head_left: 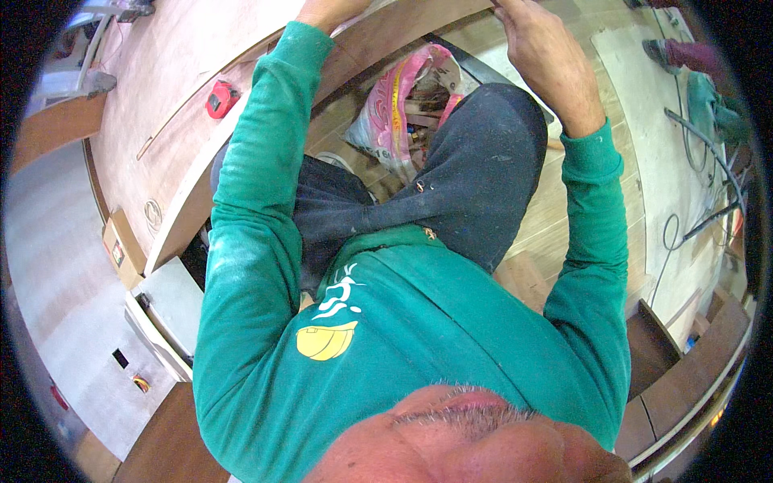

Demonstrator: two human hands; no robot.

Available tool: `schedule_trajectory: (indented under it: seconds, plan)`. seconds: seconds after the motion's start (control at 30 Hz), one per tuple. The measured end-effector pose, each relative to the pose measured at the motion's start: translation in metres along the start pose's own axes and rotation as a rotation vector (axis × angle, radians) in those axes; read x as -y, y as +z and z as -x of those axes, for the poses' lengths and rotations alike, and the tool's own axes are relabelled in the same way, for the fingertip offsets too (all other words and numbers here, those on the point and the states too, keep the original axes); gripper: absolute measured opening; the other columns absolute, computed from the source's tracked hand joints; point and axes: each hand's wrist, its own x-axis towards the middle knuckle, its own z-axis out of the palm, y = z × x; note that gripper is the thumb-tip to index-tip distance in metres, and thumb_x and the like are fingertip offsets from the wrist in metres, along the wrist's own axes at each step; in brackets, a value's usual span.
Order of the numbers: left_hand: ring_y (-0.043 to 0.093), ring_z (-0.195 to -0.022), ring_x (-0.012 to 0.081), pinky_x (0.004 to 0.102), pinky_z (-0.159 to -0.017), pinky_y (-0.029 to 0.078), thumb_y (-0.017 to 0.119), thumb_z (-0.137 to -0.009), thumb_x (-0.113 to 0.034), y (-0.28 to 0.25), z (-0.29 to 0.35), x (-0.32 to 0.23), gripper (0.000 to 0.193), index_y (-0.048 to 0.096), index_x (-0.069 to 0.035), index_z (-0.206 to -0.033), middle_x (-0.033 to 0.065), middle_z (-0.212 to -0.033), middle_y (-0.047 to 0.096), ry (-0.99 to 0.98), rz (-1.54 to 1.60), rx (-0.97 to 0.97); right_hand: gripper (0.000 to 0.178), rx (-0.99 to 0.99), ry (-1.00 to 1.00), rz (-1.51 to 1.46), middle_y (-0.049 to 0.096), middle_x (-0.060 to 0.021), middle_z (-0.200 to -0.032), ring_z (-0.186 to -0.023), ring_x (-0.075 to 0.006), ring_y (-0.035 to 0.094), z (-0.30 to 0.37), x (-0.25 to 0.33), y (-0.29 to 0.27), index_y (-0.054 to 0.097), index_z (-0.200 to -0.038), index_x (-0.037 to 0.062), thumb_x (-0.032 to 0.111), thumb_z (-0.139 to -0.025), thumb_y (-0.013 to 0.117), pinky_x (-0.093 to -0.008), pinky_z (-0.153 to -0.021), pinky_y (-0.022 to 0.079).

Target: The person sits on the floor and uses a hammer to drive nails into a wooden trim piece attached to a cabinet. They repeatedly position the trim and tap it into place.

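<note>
My left hand is at the top edge above the light wooden worktop; only its wrist and part of its back show, with the fingers out of view. My right hand reaches up at the top right, by the end of the worktop's brown front edge. Its visible fingers are drawn together, and their tips are cut off by the picture's edge, so whatever they hold is hidden. On the worktop, left of my left sleeve, lie a red tape measure and a thin wooden strip.
Between my knees and the worktop stands a pink-and-white sack with wood scraps inside. A small cardboard box is at the left. Cables and a hose lie on the right, near another person's foot. Brown panels stand at the lower right.
</note>
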Motion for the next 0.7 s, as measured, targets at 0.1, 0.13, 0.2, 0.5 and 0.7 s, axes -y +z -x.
schedule_trajectory:
  seconds: [0.1,0.13,0.2,0.5,0.7]
  plan:
    - [0.067,-0.090,0.0257,0.0369,-0.085,0.054,0.064,-0.094,-0.014,0.002,0.002,0.003,0.018,0.074,-0.002,-0.103,0.0137,-0.097,0.070,0.060,-0.017,-0.010,0.051,0.007,0.016,0.005,0.066,-0.0227,-0.098,-0.092,-0.0411,0.065,0.001,0.000,-0.001,0.046,-0.151,0.0082,0.009,-0.100,0.049,-0.0498,-0.079,0.052]
    - [0.067,-0.091,0.0249,0.0364,-0.085,0.053,0.065,-0.094,-0.014,0.004,0.001,0.004,0.018,0.074,-0.002,-0.102,0.0133,-0.097,0.070,0.017,0.008,0.005,0.051,0.008,0.016,0.006,0.065,-0.0225,-0.098,-0.093,-0.0410,0.065,0.001,0.000,-0.001,0.046,-0.151,0.0084,0.008,-0.100,0.049,-0.0498,-0.079,0.052]
    - [0.066,-0.093,0.0232,0.0354,-0.084,0.053,0.067,-0.093,-0.014,0.008,0.000,0.005,0.017,0.074,-0.002,-0.101,0.0126,-0.099,0.069,-0.068,0.059,0.036,0.053,0.004,0.010,0.002,0.065,-0.0223,-0.098,-0.093,-0.0409,0.065,0.002,-0.001,0.000,0.046,-0.151,0.0088,0.007,-0.098,0.050,-0.0498,-0.080,0.052]
    - [0.063,-0.079,0.0132,0.0301,-0.075,0.052,0.073,-0.092,-0.014,0.014,-0.008,0.007,0.014,0.076,-0.002,-0.099,0.0043,-0.087,0.071,-0.308,0.182,0.067,0.057,0.027,0.050,-0.015,0.066,-0.0220,-0.099,-0.093,-0.0409,0.065,0.002,-0.001,-0.003,0.044,-0.154,0.0113,0.007,-0.097,0.049,-0.0498,-0.080,0.052]
    - [0.062,-0.079,0.0103,0.0275,-0.072,0.051,0.075,-0.092,-0.014,0.010,-0.012,0.006,0.016,0.075,-0.001,-0.102,0.0035,-0.088,0.071,-0.346,0.152,0.135,0.057,0.021,0.046,-0.009,0.065,-0.0210,-0.098,-0.092,-0.0403,0.065,0.005,-0.007,0.000,0.043,-0.154,0.0121,0.007,-0.097,0.048,-0.0495,-0.079,0.052]
